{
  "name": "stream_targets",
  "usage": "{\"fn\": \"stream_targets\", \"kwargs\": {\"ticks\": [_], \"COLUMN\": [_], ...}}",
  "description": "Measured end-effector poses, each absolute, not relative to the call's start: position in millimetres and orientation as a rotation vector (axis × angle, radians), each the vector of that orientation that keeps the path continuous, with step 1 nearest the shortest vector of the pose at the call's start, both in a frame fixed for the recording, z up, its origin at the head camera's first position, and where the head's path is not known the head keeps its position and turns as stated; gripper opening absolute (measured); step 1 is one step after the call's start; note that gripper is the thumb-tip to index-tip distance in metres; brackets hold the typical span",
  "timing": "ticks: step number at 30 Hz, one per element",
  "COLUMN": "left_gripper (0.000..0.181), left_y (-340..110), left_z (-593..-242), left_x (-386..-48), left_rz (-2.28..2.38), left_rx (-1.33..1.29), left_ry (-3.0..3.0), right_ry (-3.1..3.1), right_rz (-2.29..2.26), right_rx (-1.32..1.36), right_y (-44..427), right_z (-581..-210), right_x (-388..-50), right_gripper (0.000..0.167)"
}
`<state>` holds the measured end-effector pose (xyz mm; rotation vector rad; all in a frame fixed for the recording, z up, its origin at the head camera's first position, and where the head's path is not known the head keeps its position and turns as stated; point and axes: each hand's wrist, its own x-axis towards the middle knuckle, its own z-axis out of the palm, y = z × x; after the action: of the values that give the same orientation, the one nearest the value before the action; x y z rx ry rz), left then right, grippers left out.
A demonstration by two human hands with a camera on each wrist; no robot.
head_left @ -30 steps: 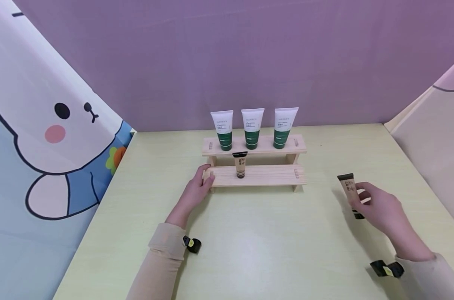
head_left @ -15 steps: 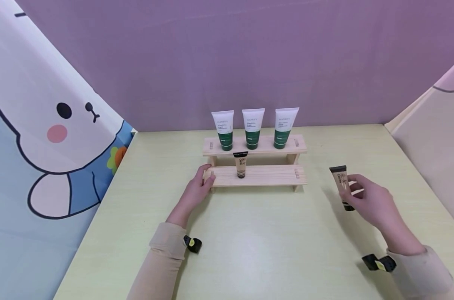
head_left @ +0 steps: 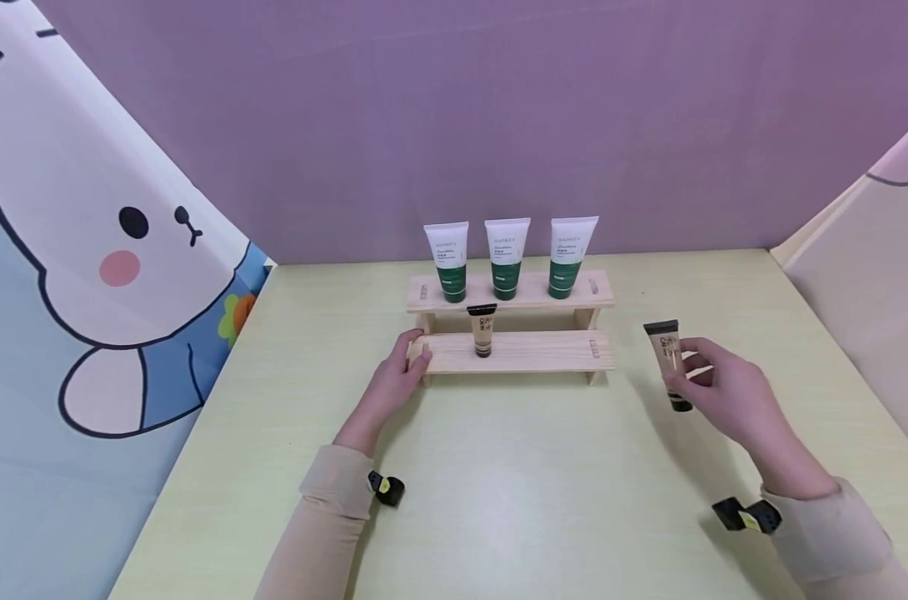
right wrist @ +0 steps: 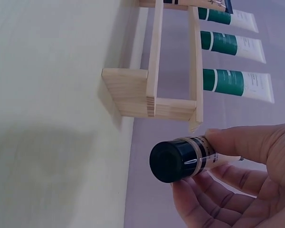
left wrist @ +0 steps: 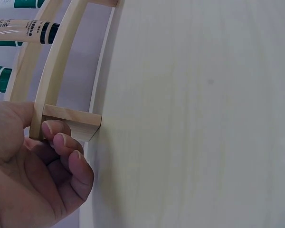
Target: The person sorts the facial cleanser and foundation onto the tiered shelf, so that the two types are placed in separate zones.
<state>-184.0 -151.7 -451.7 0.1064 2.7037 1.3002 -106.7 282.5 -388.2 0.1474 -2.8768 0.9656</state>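
Observation:
My left hand [head_left: 391, 377] grips the left end of the lower step of a two-tier wooden rack [head_left: 544, 351]; in the left wrist view the thumb is above the board and the fingers [left wrist: 66, 142] curl below it. Out to the right of the rack, my right hand [head_left: 731, 392] pinches a beige tube [head_left: 668, 358] with black ends, held off the table, cap down. Its black cap [right wrist: 168, 160] faces the right wrist camera. A similar beige tube [head_left: 482, 330] stands on the lower step, left of centre. On the upper step stand three white-and-green tubes [head_left: 506, 257].
The rack stands on a pale wooden table [head_left: 484, 483] near its back edge. Behind hangs a purple cloth [head_left: 454, 125]. A cloth with a cartoon animal [head_left: 87, 225] covers the left side, and a pale cloth [head_left: 874, 267] the right.
My right hand has moved left and a little away from me, carrying the beige tube closer to the rack. The left hand and the rack have stayed in place.

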Motion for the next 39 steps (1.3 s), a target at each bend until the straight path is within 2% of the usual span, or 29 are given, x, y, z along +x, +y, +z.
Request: {"fn": "stream_targets", "kwargs": {"ticks": [16,39], "left_gripper": [0.049,0.049], "left_y": [-152,-152], "left_z": [-453,-454], "left_x": [-184,-186], "left_rz": [1.304,1.325], "left_rx": [0.087,0.081], "left_ry": [2.692,2.672], "right_ry": [-2.793,-2.613], "right_rz": [1.069,1.478], "right_rx": [0.253,0.436], "right_y": [252,164], "right_z": [-381,-400], "right_x": [-122,-180], "right_gripper": [0.042,0.032]}}
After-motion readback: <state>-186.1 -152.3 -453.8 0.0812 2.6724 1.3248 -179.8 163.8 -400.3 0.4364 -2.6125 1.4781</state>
